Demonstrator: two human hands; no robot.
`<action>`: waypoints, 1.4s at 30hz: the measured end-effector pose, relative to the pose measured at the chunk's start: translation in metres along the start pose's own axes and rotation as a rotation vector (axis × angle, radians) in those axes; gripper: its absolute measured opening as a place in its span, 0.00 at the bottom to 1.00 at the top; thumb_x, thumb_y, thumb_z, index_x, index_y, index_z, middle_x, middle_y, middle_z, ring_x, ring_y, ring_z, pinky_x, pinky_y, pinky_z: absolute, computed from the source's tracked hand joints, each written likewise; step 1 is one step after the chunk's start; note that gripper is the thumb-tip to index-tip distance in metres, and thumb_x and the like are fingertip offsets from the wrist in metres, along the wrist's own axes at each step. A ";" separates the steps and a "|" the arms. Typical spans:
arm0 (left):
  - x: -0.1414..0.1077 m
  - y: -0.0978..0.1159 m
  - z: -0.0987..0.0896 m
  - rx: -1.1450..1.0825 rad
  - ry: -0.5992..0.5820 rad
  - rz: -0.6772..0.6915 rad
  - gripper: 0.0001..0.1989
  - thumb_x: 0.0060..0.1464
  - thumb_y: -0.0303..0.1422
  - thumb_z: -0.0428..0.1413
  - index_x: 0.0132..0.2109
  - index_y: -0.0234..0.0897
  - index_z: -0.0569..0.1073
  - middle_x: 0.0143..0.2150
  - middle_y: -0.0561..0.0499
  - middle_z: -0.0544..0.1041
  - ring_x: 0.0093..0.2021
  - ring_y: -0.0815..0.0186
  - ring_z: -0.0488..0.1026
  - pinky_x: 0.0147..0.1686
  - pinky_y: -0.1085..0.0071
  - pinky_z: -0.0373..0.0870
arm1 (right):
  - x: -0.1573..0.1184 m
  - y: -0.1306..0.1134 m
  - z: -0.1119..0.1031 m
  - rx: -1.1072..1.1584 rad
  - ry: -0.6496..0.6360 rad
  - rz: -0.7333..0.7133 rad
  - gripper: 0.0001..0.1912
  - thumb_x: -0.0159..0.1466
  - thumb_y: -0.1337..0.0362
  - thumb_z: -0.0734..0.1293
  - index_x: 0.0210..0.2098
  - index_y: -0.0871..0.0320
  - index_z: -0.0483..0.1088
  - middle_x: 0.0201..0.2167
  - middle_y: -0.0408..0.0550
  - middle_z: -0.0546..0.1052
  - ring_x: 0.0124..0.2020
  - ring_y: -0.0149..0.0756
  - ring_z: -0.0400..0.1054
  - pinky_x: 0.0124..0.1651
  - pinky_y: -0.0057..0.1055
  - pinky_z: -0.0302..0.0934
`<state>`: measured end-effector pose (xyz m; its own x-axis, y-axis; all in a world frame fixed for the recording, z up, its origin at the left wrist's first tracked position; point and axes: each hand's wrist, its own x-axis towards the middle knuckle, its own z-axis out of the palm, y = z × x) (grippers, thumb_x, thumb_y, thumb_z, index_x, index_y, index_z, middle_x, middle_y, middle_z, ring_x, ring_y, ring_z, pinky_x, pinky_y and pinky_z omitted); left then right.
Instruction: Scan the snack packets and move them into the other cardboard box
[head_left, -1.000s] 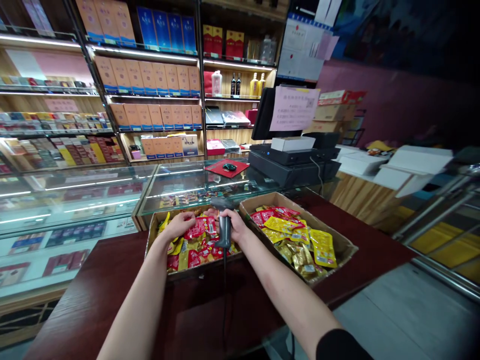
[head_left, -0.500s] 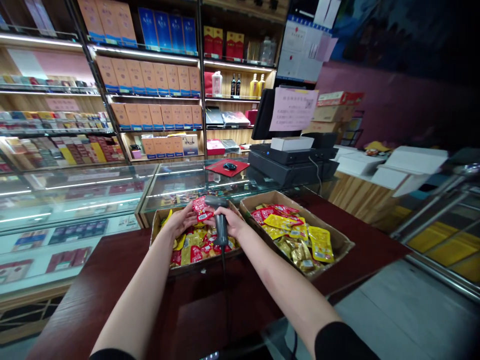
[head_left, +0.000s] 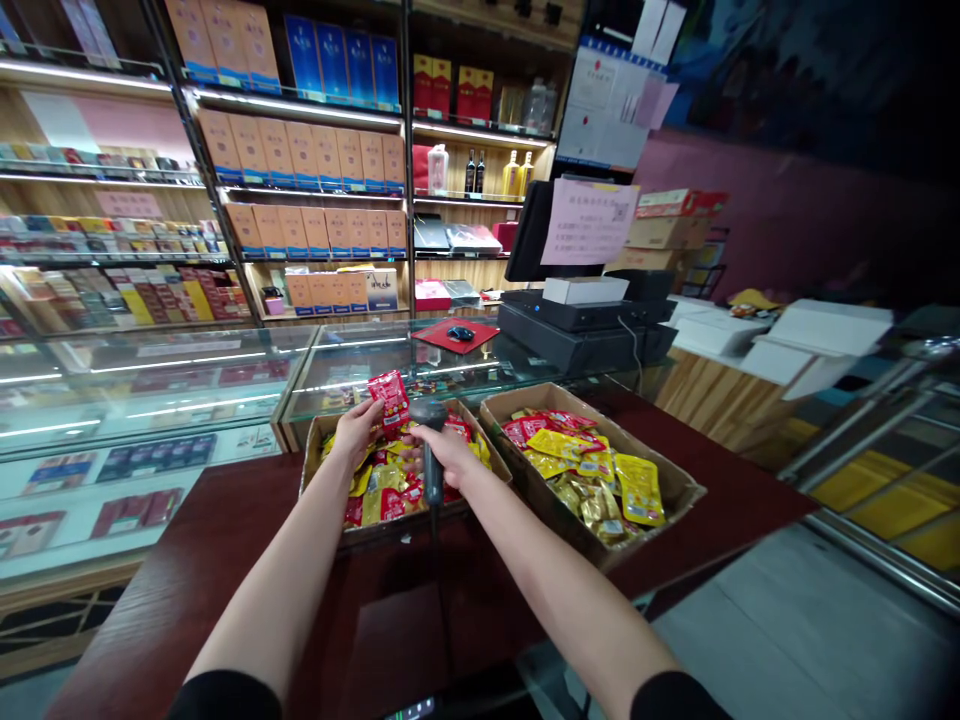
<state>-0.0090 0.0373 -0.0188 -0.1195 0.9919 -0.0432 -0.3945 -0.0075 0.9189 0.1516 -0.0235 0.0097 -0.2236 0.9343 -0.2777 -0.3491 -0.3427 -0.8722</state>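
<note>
My left hand (head_left: pixel 358 430) pinches a red snack packet (head_left: pixel 391 398) by its left edge and holds it up above the left cardboard box (head_left: pixel 309 470). My right hand (head_left: pixel 448 455) is wrapped round the handle of a dark grey barcode scanner (head_left: pixel 432 478), whose head is close to the packet's right side. A cable hangs from the scanner's lower end toward me. Under both hands, the left box is filled with red, yellow and gold packets (head_left: pixel 375 495). Part of the right hand's fingers is hidden behind the handle.
A second cardboard box (head_left: pixel 686 492) with more packets stands to the right on the dark red table (head_left: pixel 247 560). Behind are a glass display counter (head_left: pixel 225 385), a mouse (head_left: pixel 460 333) on a red mat, and a monitor (head_left: pixel 531 230) with a paper sheet. Stocked shelves line the back.
The red packet has been raised slightly and shifted left with my left hand. My right hand and the scanner have moved a little left and down.
</note>
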 end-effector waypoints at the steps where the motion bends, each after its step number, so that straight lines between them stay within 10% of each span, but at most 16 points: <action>1: -0.001 0.000 0.001 0.031 -0.006 0.009 0.22 0.38 0.39 0.67 0.41 0.34 0.77 0.33 0.49 0.78 0.27 0.71 0.73 0.25 0.78 0.68 | -0.004 0.002 0.004 -0.028 -0.020 -0.019 0.06 0.57 0.66 0.67 0.34 0.60 0.67 0.24 0.44 0.74 0.22 0.32 0.71 0.24 0.30 0.69; 10: -0.001 -0.007 0.006 0.113 -0.099 -0.023 0.27 0.36 0.40 0.67 0.45 0.33 0.77 0.25 0.52 0.75 0.20 0.74 0.67 0.19 0.78 0.62 | -0.015 0.004 0.018 -0.240 0.082 -0.066 0.09 0.57 0.60 0.67 0.27 0.60 0.67 0.17 0.39 0.69 0.12 0.25 0.59 0.13 0.24 0.58; 19: 0.006 -0.003 0.012 0.116 -0.078 0.021 0.26 0.37 0.43 0.66 0.45 0.34 0.77 0.28 0.53 0.76 0.22 0.74 0.67 0.22 0.78 0.63 | -0.062 0.004 0.009 -0.281 -0.120 -0.070 0.13 0.56 0.57 0.66 0.23 0.59 0.64 0.08 0.37 0.64 0.08 0.27 0.57 0.12 0.23 0.52; 42: 0.006 -0.002 0.015 0.048 -0.092 0.035 0.26 0.40 0.40 0.66 0.48 0.34 0.76 0.31 0.49 0.79 0.28 0.67 0.75 0.26 0.74 0.69 | -0.060 0.040 0.020 -0.415 0.001 -0.208 0.12 0.54 0.64 0.63 0.16 0.56 0.60 0.07 0.37 0.62 0.07 0.27 0.55 0.12 0.25 0.51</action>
<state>0.0048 0.0455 -0.0151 -0.0474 0.9986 0.0233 -0.3472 -0.0384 0.9370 0.1325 -0.0952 0.0000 -0.1861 0.9793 -0.0800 0.0078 -0.0799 -0.9968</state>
